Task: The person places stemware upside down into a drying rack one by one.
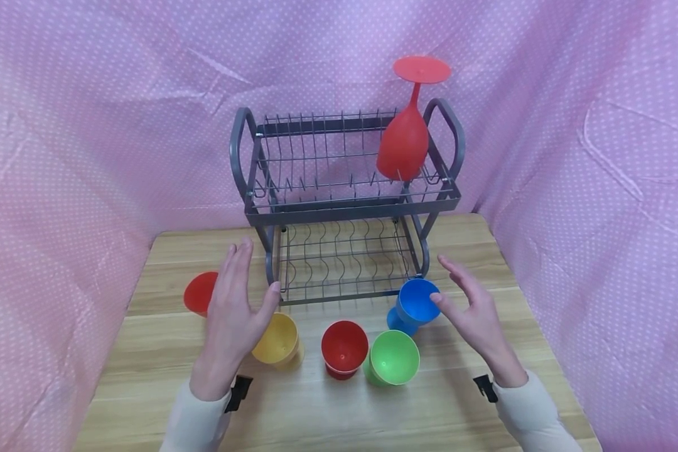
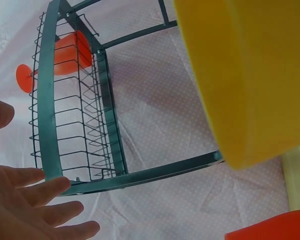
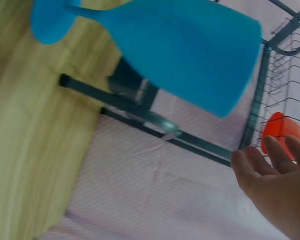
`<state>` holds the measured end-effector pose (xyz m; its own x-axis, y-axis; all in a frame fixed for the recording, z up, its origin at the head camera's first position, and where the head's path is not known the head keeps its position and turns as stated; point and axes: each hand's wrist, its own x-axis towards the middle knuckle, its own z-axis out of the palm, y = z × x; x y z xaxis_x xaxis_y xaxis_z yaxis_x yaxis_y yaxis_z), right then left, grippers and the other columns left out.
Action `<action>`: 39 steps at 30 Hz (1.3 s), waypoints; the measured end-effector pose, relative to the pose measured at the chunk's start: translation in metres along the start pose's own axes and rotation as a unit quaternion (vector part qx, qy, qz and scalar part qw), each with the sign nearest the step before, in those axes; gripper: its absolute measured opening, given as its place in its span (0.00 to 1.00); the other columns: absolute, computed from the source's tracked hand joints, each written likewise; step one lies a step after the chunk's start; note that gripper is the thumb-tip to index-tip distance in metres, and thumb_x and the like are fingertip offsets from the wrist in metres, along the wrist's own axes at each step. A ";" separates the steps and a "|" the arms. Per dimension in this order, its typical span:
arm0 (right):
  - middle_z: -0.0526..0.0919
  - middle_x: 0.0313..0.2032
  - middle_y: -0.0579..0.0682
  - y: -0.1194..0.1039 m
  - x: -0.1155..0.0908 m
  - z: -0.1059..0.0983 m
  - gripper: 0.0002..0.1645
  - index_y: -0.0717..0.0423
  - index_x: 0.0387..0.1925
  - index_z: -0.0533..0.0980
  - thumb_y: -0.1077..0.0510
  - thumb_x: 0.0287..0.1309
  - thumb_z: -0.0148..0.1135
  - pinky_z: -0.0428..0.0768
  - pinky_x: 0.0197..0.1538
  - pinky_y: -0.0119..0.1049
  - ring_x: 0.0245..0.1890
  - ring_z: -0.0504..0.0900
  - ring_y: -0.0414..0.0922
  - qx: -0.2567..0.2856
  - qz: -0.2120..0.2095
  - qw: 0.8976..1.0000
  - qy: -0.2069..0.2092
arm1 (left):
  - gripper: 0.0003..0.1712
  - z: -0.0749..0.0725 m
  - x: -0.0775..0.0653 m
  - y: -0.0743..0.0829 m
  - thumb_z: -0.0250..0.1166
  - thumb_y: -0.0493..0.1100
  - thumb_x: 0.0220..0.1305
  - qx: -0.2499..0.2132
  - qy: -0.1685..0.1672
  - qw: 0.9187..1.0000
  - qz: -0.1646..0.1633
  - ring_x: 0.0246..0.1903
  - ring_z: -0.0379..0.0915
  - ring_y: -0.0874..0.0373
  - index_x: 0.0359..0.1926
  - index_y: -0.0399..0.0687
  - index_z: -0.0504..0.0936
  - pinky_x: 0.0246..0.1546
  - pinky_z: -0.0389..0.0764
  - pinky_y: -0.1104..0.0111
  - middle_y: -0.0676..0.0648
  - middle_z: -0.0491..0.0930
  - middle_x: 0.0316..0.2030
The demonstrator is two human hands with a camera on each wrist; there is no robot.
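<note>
My left hand (image 1: 231, 317) is raised with fingers straight, holding nothing, between a red goblet (image 1: 200, 292) and a yellow goblet (image 1: 277, 339). It hides part of both. My right hand (image 1: 474, 314) is likewise empty, its fingers extended beside a blue goblet (image 1: 418, 302); the thumb overlaps that cup's rim in the head view. A dark red goblet (image 1: 344, 347) and a green goblet (image 1: 394, 358) stand upright at the front middle. One more red goblet (image 1: 405, 135) sits upside down at the right end of the rack's upper tier, foot up.
A dark grey two-tier dish rack (image 1: 353, 212) stands at the back of the wooden table (image 1: 339, 420). Its lower wire tier (image 1: 339, 260) lies just behind the goblets. Pink dotted cloth (image 1: 118, 125) hangs behind and along both sides.
</note>
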<state>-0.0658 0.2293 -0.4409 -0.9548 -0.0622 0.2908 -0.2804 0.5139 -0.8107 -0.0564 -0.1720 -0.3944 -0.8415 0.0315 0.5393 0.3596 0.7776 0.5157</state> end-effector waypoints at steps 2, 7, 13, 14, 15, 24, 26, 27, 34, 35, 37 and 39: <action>0.72 0.72 0.51 0.005 -0.002 0.000 0.39 0.49 0.74 0.69 0.59 0.63 0.71 0.62 0.66 0.19 0.71 0.70 0.57 -0.010 0.006 1.000 -0.013 | 0.45 0.000 -0.002 -0.001 0.65 0.50 0.64 0.002 -0.006 1.000 0.003 0.76 0.55 0.37 0.77 0.37 0.63 0.72 0.62 0.39 0.37 0.65 0.75; 0.70 0.73 0.57 0.021 -0.006 0.002 0.40 0.52 0.75 0.68 0.62 0.63 0.71 0.63 0.66 0.18 0.70 0.70 0.61 0.004 0.006 0.999 -0.037 | 0.44 0.001 -0.009 -0.004 0.66 0.49 0.63 0.013 -0.031 0.999 -0.001 0.76 0.55 0.37 0.77 0.38 0.64 0.70 0.63 0.37 0.39 0.64 0.76; 0.69 0.74 0.56 0.039 -0.011 0.006 0.43 0.52 0.76 0.66 0.63 0.62 0.72 0.65 0.67 0.19 0.72 0.69 0.55 0.034 0.013 0.998 -0.059 | 0.43 0.002 -0.016 -0.007 0.68 0.49 0.63 0.029 -0.064 0.998 -0.002 0.76 0.55 0.37 0.76 0.39 0.66 0.69 0.64 0.36 0.40 0.63 0.76; 0.68 0.74 0.56 0.042 -0.012 0.006 0.44 0.52 0.76 0.65 0.63 0.61 0.72 0.65 0.67 0.20 0.72 0.69 0.55 0.039 0.014 0.997 -0.062 | 0.43 0.002 -0.017 -0.007 0.68 0.50 0.63 0.031 -0.069 0.997 -0.002 0.76 0.54 0.37 0.76 0.39 0.66 0.69 0.64 0.37 0.40 0.63 0.76; 0.68 0.74 0.56 0.046 -0.012 0.007 0.44 0.52 0.76 0.65 0.63 0.61 0.72 0.65 0.67 0.20 0.72 0.69 0.54 0.042 0.015 0.997 -0.065 | 0.44 0.003 -0.018 -0.008 0.68 0.50 0.63 0.034 -0.075 0.997 -0.003 0.76 0.54 0.38 0.76 0.40 0.65 0.69 0.64 0.37 0.40 0.63 0.77; 0.66 0.76 0.55 0.066 -0.018 0.012 0.49 0.49 0.78 0.62 0.60 0.60 0.74 0.69 0.70 0.33 0.73 0.66 0.62 0.056 0.044 0.992 -0.105 | 0.45 0.006 -0.024 -0.009 0.68 0.53 0.64 0.043 -0.104 0.994 -0.008 0.76 0.53 0.36 0.77 0.42 0.65 0.72 0.61 0.39 0.41 0.61 0.77; 0.65 0.76 0.56 0.068 -0.019 0.012 0.50 0.50 0.79 0.61 0.60 0.59 0.75 0.70 0.72 0.46 0.73 0.66 0.63 0.056 0.050 0.991 -0.111 | 0.44 0.007 -0.024 -0.010 0.68 0.53 0.64 0.044 -0.103 0.994 -0.006 0.76 0.54 0.36 0.76 0.41 0.65 0.73 0.60 0.40 0.40 0.61 0.77; 0.65 0.76 0.56 0.070 -0.020 0.013 0.50 0.50 0.79 0.61 0.60 0.59 0.75 0.69 0.72 0.54 0.73 0.66 0.64 0.057 0.053 0.991 -0.113 | 0.44 0.007 -0.024 -0.010 0.68 0.52 0.64 0.043 -0.103 0.994 -0.006 0.76 0.54 0.36 0.76 0.40 0.66 0.73 0.60 0.40 0.40 0.61 0.77; 0.64 0.75 0.63 0.079 -0.025 0.016 0.53 0.55 0.79 0.59 0.59 0.56 0.77 0.63 0.68 0.73 0.72 0.65 0.70 0.073 0.068 0.987 -0.128 | 0.44 0.008 -0.026 -0.011 0.68 0.52 0.63 0.042 -0.103 0.994 -0.003 0.76 0.54 0.36 0.75 0.39 0.67 0.72 0.62 0.40 0.40 0.61 0.77; 0.64 0.75 0.63 0.080 -0.026 0.016 0.53 0.55 0.79 0.59 0.59 0.56 0.77 0.63 0.67 0.73 0.72 0.65 0.70 0.073 0.070 0.986 -0.129 | 0.44 0.008 -0.026 -0.011 0.68 0.52 0.63 0.043 -0.104 0.994 -0.004 0.76 0.54 0.36 0.75 0.39 0.66 0.71 0.62 0.40 0.41 0.61 0.77; 0.65 0.74 0.64 0.081 -0.026 0.018 0.54 0.55 0.78 0.59 0.58 0.56 0.78 0.64 0.67 0.73 0.72 0.65 0.70 0.073 0.073 0.986 -0.131 | 0.44 0.008 -0.027 -0.011 0.68 0.53 0.63 0.042 -0.107 0.993 -0.008 0.76 0.54 0.37 0.76 0.40 0.66 0.71 0.63 0.39 0.41 0.61 0.77; 0.66 0.73 0.63 0.083 -0.027 0.019 0.54 0.54 0.78 0.60 0.57 0.55 0.79 0.65 0.67 0.72 0.71 0.65 0.69 0.069 0.077 0.986 -0.133 | 0.44 0.009 -0.027 -0.012 0.68 0.53 0.64 0.042 -0.111 0.993 -0.011 0.76 0.53 0.37 0.76 0.40 0.66 0.71 0.62 0.40 0.41 0.60 0.78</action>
<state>-0.0652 0.2569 -0.5256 -0.9740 -0.2246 0.0299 -0.1234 0.4153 -0.9013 -0.0411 -0.1767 -0.4211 -0.9202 0.1438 0.3641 0.3130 0.8290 0.4636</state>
